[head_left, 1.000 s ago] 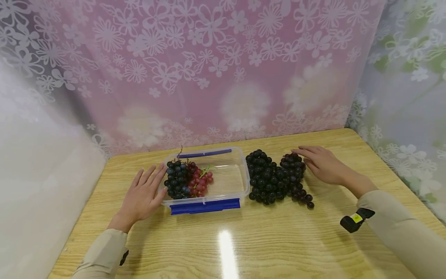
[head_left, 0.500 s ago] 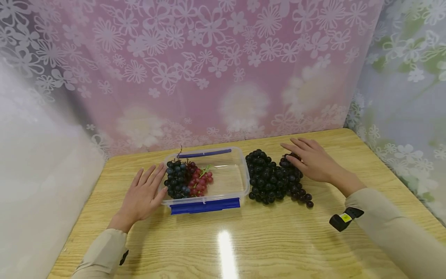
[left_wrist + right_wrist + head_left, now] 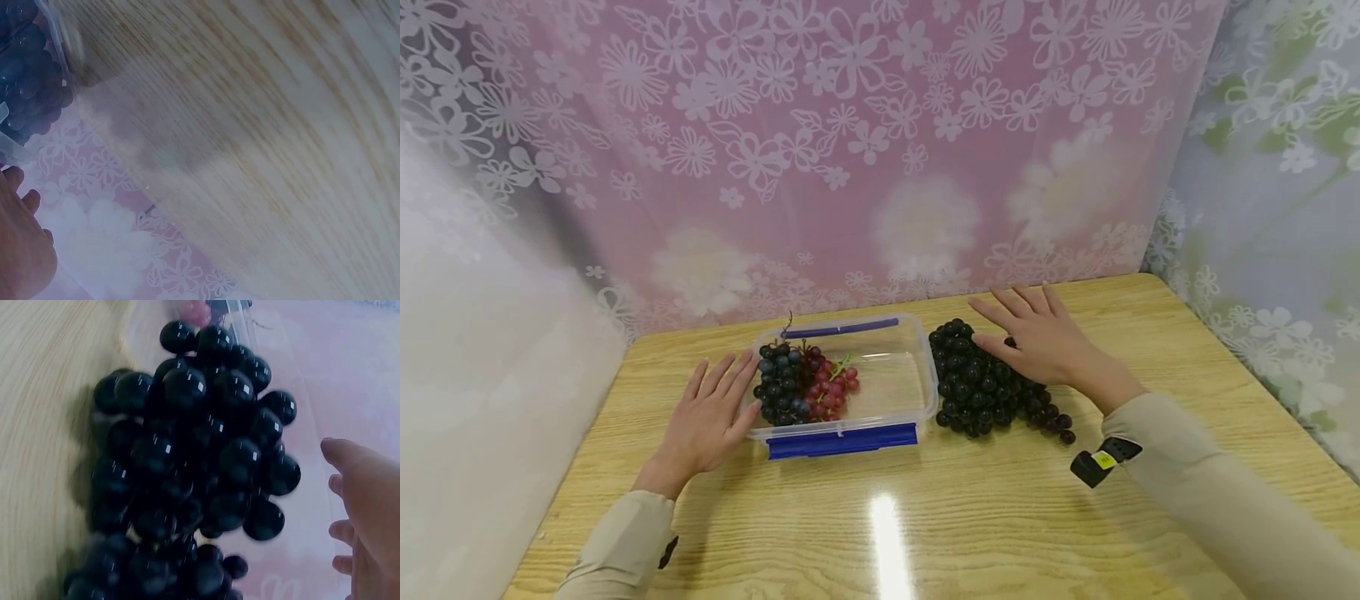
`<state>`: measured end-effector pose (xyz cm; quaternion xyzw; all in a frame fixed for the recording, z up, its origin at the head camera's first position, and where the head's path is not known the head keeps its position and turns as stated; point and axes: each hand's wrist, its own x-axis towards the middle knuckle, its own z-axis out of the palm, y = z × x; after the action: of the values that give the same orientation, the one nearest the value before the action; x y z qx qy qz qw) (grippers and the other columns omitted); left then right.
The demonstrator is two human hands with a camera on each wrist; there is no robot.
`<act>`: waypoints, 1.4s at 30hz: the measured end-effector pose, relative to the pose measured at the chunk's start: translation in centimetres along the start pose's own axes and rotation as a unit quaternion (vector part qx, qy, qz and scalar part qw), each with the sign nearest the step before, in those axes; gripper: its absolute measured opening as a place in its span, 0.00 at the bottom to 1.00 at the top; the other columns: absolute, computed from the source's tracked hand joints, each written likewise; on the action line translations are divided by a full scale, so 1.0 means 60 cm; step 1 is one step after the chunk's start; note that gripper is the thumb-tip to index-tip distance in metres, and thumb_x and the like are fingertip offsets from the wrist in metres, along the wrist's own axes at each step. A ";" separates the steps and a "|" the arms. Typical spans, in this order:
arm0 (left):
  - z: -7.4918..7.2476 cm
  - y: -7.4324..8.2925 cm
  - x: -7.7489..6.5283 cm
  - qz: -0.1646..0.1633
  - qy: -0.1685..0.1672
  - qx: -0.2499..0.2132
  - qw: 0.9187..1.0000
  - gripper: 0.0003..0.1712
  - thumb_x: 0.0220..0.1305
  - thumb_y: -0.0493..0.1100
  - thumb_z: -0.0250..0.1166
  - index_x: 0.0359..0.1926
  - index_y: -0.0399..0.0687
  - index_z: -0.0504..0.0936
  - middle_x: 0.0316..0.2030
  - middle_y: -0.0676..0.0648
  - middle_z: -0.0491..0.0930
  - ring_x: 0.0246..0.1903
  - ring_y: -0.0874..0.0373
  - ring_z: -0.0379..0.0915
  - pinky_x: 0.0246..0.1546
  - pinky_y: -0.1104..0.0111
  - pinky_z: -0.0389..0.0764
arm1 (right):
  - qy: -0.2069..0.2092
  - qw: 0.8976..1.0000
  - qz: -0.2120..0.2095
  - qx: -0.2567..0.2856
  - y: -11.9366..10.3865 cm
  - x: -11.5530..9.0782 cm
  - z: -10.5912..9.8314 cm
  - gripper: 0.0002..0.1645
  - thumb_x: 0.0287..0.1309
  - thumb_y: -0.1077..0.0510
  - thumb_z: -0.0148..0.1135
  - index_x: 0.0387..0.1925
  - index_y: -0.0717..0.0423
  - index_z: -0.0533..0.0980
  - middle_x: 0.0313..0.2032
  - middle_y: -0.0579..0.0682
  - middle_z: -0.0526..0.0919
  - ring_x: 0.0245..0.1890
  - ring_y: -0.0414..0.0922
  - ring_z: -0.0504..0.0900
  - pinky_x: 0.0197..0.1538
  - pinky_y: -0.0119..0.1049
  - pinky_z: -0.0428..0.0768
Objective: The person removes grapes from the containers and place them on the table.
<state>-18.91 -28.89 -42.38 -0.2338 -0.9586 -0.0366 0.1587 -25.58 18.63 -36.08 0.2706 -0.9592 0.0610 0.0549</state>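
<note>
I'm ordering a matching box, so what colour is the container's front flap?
The front flap is blue, seen best in the head view.

We record pale beige cloth on both arms. The left sleeve [image 3: 617,546] shows creases and ends in a plain left cuff [image 3: 653,505]; the right sleeve [image 3: 1225,500], same cloth, has soft folds and a right cuff [image 3: 1114,421] to match. At the latter we note a black strap [image 3: 1126,450] with a chunky black block [image 3: 1088,471] and a bright yellow label [image 3: 1103,459], its marking too small for us to read. Beneath the left sleeve we see a small black piece [image 3: 667,552], mostly hidden. We find the left hand [image 3: 703,417] and right hand [image 3: 1037,337] bare
</note>
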 end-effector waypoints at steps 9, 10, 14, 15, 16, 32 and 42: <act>-0.001 0.001 -0.002 -0.008 -0.009 -0.006 1.000 0.36 0.73 0.58 0.44 0.74 0.45 0.54 0.72 0.45 0.52 0.70 0.45 0.45 0.68 0.49 0.37 | -0.025 1.000 -0.013 -0.004 -0.053 0.029 0.005 0.41 0.66 0.29 0.38 0.75 0.39 0.51 0.73 0.56 0.47 0.72 0.59 0.39 0.67 0.60 0.29; -0.001 0.002 -0.001 -0.008 -0.009 -0.006 1.000 0.36 0.73 0.58 0.44 0.74 0.45 0.54 0.72 0.44 0.52 0.70 0.45 0.45 0.68 0.49 0.37 | -0.029 0.999 -0.015 -0.006 -0.059 0.032 0.005 0.41 0.67 0.29 0.38 0.75 0.39 0.51 0.74 0.55 0.46 0.72 0.58 0.38 0.67 0.60 0.28; -0.001 0.001 -0.001 -0.009 -0.013 -0.006 1.000 0.36 0.73 0.58 0.44 0.74 0.44 0.54 0.72 0.44 0.52 0.70 0.45 0.45 0.68 0.48 0.37 | -0.030 0.999 -0.033 -0.018 -0.083 0.046 0.010 0.40 0.67 0.30 0.39 0.75 0.38 0.50 0.74 0.54 0.45 0.72 0.58 0.40 0.67 0.61 0.30; 0.000 0.001 -0.001 -0.009 -0.014 -0.006 1.000 0.36 0.73 0.58 0.44 0.74 0.44 0.54 0.72 0.44 0.52 0.70 0.44 0.45 0.68 0.48 0.37 | -0.030 0.999 -0.038 -0.021 -0.089 0.050 0.011 0.40 0.67 0.30 0.39 0.75 0.37 0.50 0.74 0.54 0.45 0.72 0.58 0.40 0.67 0.61 0.31; 0.000 0.002 -0.001 -0.008 -0.014 -0.006 1.000 0.36 0.73 0.57 0.44 0.74 0.44 0.54 0.72 0.44 0.52 0.70 0.44 0.46 0.68 0.48 0.38 | -0.030 0.998 -0.043 -0.021 -0.095 0.054 0.012 0.40 0.67 0.30 0.38 0.75 0.37 0.49 0.74 0.54 0.46 0.72 0.58 0.40 0.67 0.60 0.31; -0.007 -0.004 0.001 -0.006 -0.014 0.020 1.000 0.37 0.73 0.61 0.43 0.74 0.45 0.56 0.72 0.45 0.52 0.70 0.44 0.45 0.67 0.47 0.33 | -0.050 0.994 -0.094 0.015 -0.216 0.122 0.022 0.38 0.68 0.31 0.37 0.75 0.33 0.46 0.74 0.48 0.42 0.73 0.52 0.39 0.69 0.54 0.30; -0.006 -0.004 0.002 -0.006 -0.020 0.033 0.999 0.37 0.73 0.62 0.41 0.74 0.47 0.55 0.73 0.47 0.51 0.71 0.47 0.42 0.67 0.46 0.31 | -0.085 0.990 -0.108 0.017 -0.276 0.161 0.044 0.39 0.67 0.28 0.31 0.75 0.30 0.42 0.74 0.48 0.42 0.73 0.52 0.42 0.70 0.53 0.36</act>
<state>-19.03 -29.09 -42.00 -0.2232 -0.9636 -0.0008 0.1470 -25.25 -0.74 -35.90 0.3780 -0.9242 0.0478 -0.0255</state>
